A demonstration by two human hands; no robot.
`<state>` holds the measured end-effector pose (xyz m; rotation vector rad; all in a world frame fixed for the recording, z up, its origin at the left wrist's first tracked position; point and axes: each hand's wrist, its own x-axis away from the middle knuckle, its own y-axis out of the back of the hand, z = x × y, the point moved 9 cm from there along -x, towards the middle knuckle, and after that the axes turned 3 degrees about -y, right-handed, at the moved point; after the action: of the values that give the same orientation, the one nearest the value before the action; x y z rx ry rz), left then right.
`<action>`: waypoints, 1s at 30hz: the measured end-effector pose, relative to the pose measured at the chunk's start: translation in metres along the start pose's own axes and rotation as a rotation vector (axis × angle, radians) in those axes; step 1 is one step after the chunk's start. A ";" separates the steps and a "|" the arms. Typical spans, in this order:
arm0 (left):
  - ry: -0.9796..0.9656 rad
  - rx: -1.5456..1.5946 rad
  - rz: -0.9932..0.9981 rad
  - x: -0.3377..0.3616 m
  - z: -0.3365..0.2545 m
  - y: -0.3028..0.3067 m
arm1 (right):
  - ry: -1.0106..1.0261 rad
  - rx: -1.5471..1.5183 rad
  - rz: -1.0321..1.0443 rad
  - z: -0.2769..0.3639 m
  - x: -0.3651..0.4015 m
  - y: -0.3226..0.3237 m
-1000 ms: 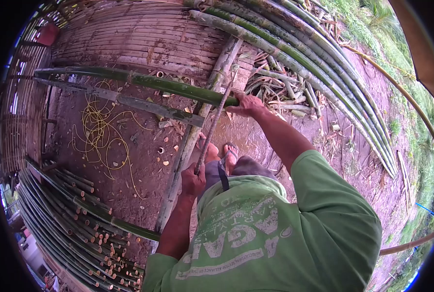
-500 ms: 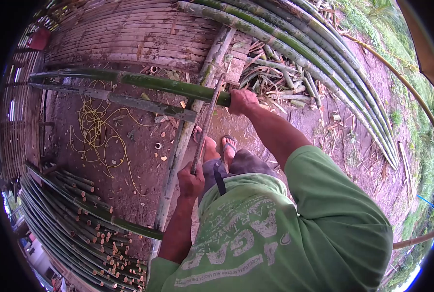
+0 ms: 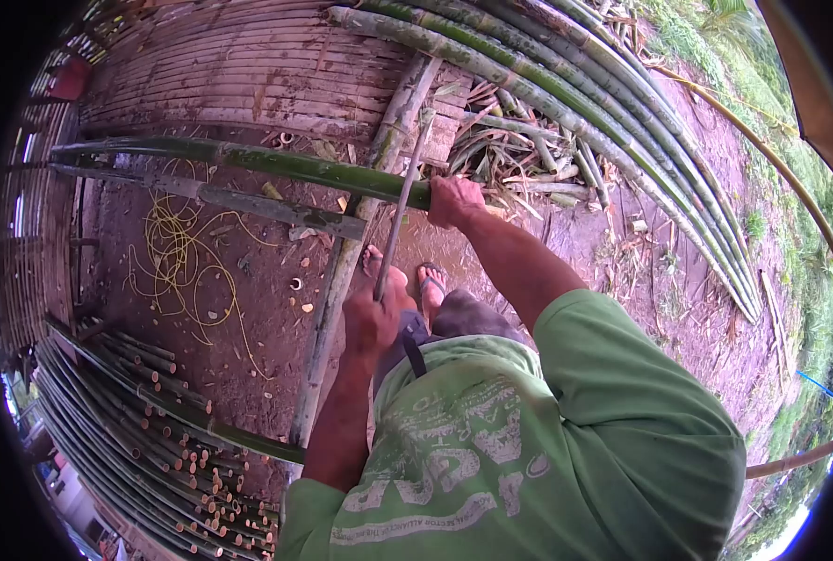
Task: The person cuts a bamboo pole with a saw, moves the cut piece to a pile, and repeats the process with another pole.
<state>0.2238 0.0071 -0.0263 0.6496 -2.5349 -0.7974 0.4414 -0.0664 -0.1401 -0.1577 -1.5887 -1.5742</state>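
Observation:
My left hand (image 3: 372, 321) is closed round the handle end of a long, narrow handsaw (image 3: 401, 210). Its thin blade points away from me and crosses the green bamboo pole (image 3: 314, 168) close to the pole's near end; the teeth are too fine to make out. My right hand (image 3: 456, 201) grips that end of the pole, just right of the blade. The pole rests across a slanting bamboo rail (image 3: 337, 290). Beneath it and alongside lies a split, greyish bamboo length (image 3: 276, 208), its cut end near the rail.
Long bamboo poles (image 3: 566, 103) curve along the upper right, above a heap of bamboo scraps (image 3: 529, 150). A slatted bamboo platform (image 3: 229, 75) stands at the back. Tangled yellow cord (image 3: 178, 248) lies on the dirt. Stacked cut poles (image 3: 145, 449) fill the lower left. My sandalled feet (image 3: 429, 280) are below.
My left hand and the handsaw have slid forward along the blade's length, away from my body. My right hand still grips the pole; the whole view has shifted slightly.

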 end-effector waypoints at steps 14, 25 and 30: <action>0.007 0.022 -0.038 0.013 -0.004 0.013 | 0.025 0.051 -0.042 -0.004 -0.005 0.015; -0.071 0.028 -0.068 -0.015 0.010 -0.013 | -0.009 -0.022 0.005 -0.003 0.000 0.012; -0.023 -0.031 0.008 -0.017 -0.019 0.004 | 0.020 0.002 0.023 0.000 0.005 -0.012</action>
<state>0.2462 0.0110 -0.0139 0.6232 -2.5385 -0.8444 0.4309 -0.0711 -0.1460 -0.1579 -1.5673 -1.5522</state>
